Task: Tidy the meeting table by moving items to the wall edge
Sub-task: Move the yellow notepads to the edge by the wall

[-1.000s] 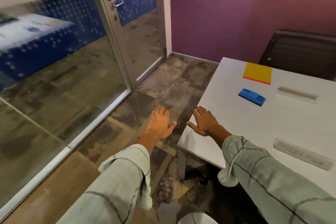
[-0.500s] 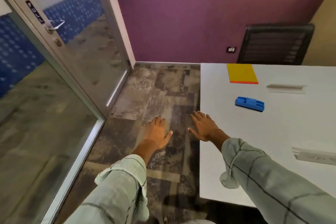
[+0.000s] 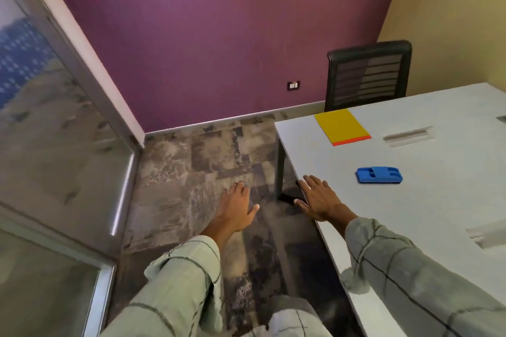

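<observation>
A white meeting table [image 3: 427,200] fills the right side. On it lie a yellow notepad with an orange edge [image 3: 341,126] near the far corner and a blue plastic holder [image 3: 379,175] closer to me. My right hand [image 3: 320,198] hovers flat over the table's left edge, fingers straight, holding nothing, a short way left of the blue holder. My left hand [image 3: 236,206] is stretched out open over the floor, left of the table.
A black mesh chair [image 3: 368,75] stands at the table's far end against the purple wall [image 3: 219,35]. Recessed cable slots [image 3: 408,135] sit in the tabletop. A glass door and partition [image 3: 63,123] run along the left. Patterned carpet [image 3: 191,172] lies between.
The view has swung right, away from the glass door toward the purple wall and table. Both hands stay open and outstretched; the right hand has come a little closer to the blue holder.
</observation>
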The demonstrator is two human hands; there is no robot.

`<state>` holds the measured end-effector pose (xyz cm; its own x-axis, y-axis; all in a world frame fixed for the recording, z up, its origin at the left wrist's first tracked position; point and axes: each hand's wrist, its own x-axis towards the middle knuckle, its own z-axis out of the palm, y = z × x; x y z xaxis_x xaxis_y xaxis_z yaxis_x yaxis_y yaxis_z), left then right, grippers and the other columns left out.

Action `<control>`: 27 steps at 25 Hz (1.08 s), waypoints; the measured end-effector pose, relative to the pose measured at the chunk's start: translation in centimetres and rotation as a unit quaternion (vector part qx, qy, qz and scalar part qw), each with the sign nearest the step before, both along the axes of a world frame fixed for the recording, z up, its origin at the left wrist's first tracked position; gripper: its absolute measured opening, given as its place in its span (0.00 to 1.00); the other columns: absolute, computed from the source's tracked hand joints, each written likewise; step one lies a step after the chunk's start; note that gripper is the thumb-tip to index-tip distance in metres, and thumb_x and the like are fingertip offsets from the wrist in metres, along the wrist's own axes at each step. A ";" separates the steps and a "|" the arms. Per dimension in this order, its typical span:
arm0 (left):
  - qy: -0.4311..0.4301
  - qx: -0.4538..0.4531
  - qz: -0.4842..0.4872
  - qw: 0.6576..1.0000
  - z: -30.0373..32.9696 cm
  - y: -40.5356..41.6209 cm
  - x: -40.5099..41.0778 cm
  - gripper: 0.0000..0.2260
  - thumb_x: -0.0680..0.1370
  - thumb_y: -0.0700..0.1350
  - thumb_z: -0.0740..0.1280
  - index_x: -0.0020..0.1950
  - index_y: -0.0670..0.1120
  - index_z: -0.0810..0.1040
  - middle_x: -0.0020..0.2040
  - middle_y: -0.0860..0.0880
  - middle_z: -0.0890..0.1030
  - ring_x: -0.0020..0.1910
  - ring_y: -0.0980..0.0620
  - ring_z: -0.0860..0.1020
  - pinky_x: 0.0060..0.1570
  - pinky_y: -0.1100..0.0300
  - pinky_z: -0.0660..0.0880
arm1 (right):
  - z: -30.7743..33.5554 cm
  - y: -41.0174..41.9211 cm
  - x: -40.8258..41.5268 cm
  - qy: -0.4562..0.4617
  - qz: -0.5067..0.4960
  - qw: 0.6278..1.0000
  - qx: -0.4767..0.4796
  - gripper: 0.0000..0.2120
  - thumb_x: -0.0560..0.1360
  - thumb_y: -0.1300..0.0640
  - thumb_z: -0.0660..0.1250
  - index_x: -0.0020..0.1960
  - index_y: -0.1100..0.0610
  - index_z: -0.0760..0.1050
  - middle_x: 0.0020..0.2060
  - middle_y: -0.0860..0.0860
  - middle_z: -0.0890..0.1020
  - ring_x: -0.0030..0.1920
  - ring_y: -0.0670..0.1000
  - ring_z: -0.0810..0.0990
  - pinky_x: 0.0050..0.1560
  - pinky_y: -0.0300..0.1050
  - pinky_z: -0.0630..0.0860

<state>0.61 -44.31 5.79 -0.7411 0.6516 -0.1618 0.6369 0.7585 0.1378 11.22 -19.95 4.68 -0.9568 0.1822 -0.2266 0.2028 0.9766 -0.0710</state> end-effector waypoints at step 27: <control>-0.001 -0.111 -0.448 0.887 -3.7 37.5 -34.2 0.26 0.82 0.57 0.55 0.78 0.48 0.59 0.80 0.44 0.52 0.79 0.43 0.50 0.77 0.46 0.52 | -5.1 21.9 -24.6 0.032 -0.424 0.893 -0.146 0.35 0.82 0.40 0.52 0.80 0.58 0.49 0.80 0.58 0.50 0.79 0.60 0.49 0.78 0.56 0.52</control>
<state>-33.56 -6.84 2.12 0.0577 0.9310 -0.3604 0.9979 -0.0427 0.0496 -13.40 1.95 -0.37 -0.5161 0.7889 -0.3335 0.8470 0.4122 -0.3357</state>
